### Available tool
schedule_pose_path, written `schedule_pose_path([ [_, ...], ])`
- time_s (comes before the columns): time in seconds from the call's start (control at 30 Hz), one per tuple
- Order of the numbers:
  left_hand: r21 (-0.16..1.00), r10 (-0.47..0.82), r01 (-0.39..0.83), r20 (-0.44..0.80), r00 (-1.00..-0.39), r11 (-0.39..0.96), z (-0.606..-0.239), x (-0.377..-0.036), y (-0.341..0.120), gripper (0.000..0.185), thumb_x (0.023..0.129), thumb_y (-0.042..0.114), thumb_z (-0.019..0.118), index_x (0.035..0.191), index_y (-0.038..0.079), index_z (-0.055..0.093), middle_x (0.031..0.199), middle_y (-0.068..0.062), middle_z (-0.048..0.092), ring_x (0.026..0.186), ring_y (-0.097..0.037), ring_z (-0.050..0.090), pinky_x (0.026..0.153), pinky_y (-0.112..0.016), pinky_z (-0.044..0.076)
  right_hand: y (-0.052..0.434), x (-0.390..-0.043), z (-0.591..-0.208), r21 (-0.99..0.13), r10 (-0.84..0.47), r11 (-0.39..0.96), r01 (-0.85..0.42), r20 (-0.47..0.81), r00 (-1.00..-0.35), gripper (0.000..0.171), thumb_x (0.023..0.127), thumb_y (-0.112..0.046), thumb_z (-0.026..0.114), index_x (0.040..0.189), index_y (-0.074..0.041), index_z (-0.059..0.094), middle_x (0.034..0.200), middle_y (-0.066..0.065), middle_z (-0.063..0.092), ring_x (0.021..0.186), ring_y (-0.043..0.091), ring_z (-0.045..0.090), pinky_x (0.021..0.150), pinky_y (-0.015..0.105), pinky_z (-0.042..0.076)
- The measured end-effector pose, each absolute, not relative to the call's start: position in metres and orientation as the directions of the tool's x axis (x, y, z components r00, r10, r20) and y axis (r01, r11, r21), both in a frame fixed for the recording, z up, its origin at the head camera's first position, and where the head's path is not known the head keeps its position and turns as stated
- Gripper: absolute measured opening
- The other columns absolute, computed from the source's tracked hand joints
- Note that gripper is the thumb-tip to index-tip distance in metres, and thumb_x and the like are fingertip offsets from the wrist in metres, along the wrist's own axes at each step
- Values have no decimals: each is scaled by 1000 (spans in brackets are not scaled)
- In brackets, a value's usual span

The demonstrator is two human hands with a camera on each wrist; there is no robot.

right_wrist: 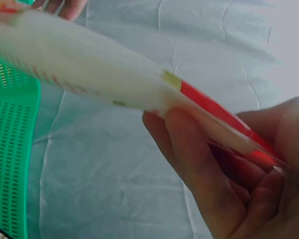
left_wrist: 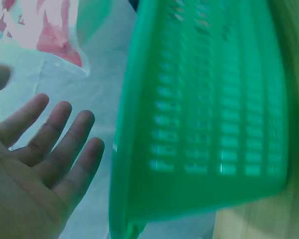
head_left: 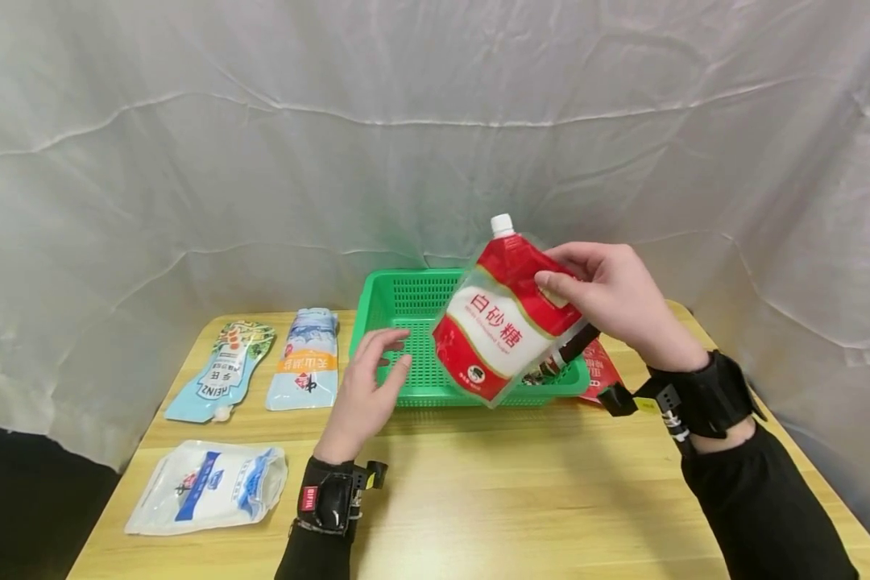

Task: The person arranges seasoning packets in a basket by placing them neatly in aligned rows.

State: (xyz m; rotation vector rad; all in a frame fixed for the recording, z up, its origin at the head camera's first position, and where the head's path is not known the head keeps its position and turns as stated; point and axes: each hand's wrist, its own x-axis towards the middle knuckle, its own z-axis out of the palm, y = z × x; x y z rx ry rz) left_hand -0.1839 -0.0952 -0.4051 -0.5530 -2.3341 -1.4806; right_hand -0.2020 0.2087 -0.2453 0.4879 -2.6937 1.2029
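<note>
A red and white sugar pouch [head_left: 495, 318] with a white cap hangs tilted over the green basket [head_left: 406, 400]. My right hand [head_left: 612, 294] pinches its upper right edge, thumb on the front and fingers behind. The right wrist view shows the pouch [right_wrist: 94, 59] edge-on between thumb and fingers. My left hand [head_left: 368, 383] is held at the basket's front left corner, fingers spread and holding nothing. In the left wrist view the basket's slotted side [left_wrist: 199, 164] stands beside those fingers. Dark packaging [head_left: 576, 345] lies in the basket's right part, partly hidden by the pouch.
Left on the wooden table [head_left: 493, 499] lie a light blue Heinz pouch [head_left: 225, 372], a blue and orange pouch [head_left: 307, 360] and a white and blue bag [head_left: 210, 487]. A red packet [head_left: 600, 370] lies by the basket's right end. A grey cloth [head_left: 420, 145] hangs behind.
</note>
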Motion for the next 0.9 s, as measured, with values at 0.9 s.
schedule_pose_path([
  [0.9,544,378,479,294,-878,689,-413,-181,-89,22,91,20,81,113,20,78,119,3,73,108,-23,70,90,-44,58,202,-265,-294,-696,-100,707,-129,83,-992,45,101,-10,43,140,6,59,121,27,67,79,29,61,59,32,48],
])
